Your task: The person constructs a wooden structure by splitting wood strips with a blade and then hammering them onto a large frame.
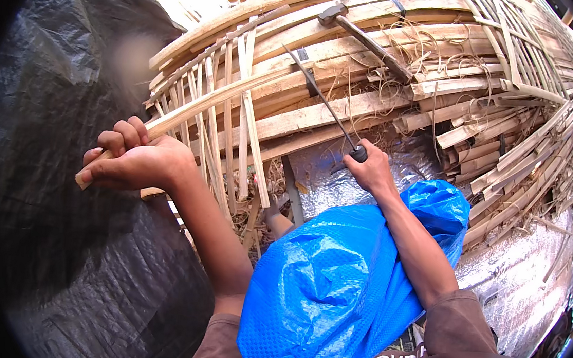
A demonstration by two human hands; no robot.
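My left hand [140,158], at the left by a black plastic sheet, is closed around the end of a long pale bamboo strip [204,108]. The strip slants up to the right over the stacked pieces. In the middle, my right hand [374,169] grips the black handle of a knife [328,103]. Its narrow dark blade points up and left, and near its tip it crosses close to the strip's far end; whether they touch I cannot tell. Blue plastic sheeting [323,271] lies over my lap, beneath my right forearm.
Stacked bamboo slats [351,62] stretch across the far side, with curly shavings among them. A hammer [373,45] rests on top. Thin strips [244,127] lean at the left end of the stack. The black sheet [56,159] hangs at left; silver foil sheeting [515,288] covers the right.
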